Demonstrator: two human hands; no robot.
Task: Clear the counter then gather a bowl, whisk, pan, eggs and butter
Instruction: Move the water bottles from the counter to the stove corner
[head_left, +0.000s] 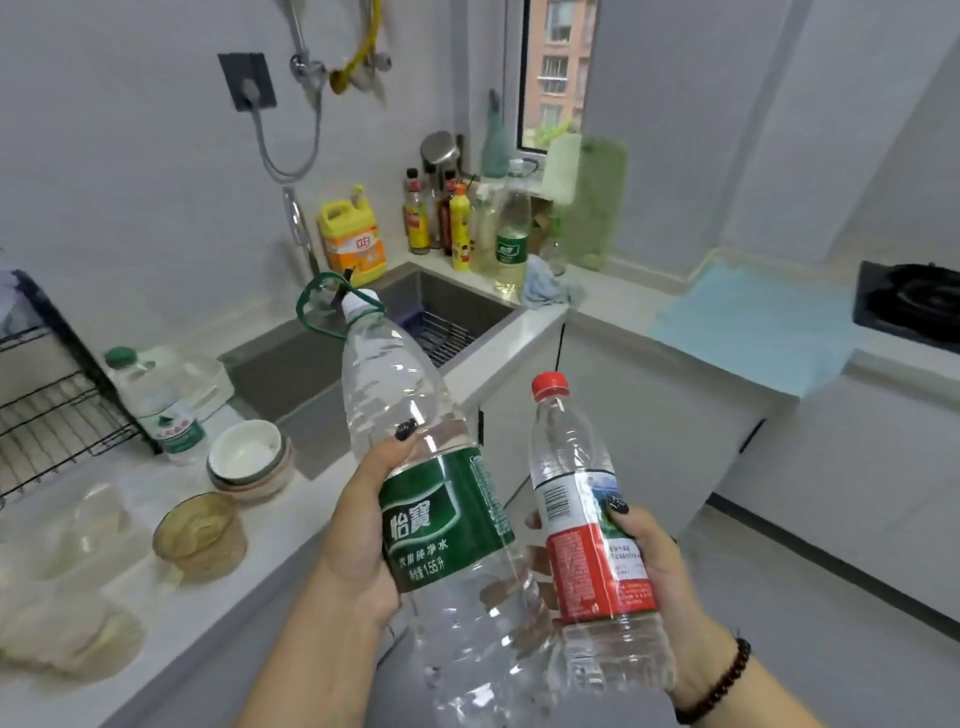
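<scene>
Counter (156, 499) clearing: left hand (358, 535) grips big bottle (431, 467), right hand (649, 566) grips small bottle (587, 519); we should keep both upright, bowls (249, 457) at nine o'clock.

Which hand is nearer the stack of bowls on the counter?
Left. The left hand, gripping the green-label bottle, is just right of the stacked bowls; the right hand, holding the red-label bottle, is farther right.

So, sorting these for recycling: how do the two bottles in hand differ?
The green-label bottle, gripped by the left hand, is bigger, with a white cap; the red-label bottle, in the right hand, is slimmer, with a red cap. Both are clear plastic and capped.
</scene>
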